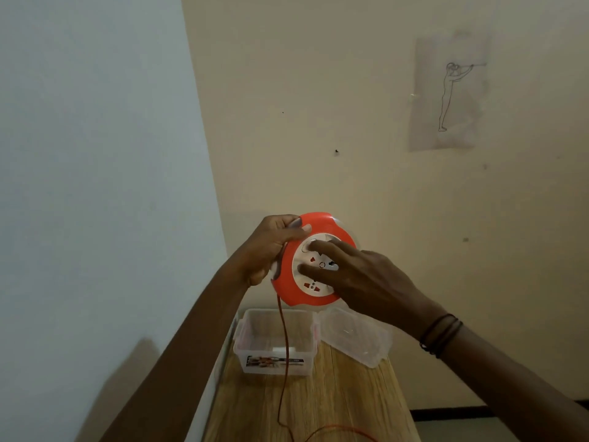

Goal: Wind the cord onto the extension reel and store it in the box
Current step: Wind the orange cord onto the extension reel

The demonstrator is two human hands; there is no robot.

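The round orange-and-white plastic extension reel [314,260] is held up above the clear plastic box [274,341]. The left hand [271,247] clamps its rim; the right hand [360,279] spreads fingertips on the white face. The thin red cord [283,355] hanging slack could snag the box edge and tip it.

Both forearms are bare, with no sleeves showing. The right hand [366,279] has several thin dark cord bracelets [441,334] looped around the wrist, well behind the fingers [322,247]. The left hand [271,247] wears nothing.
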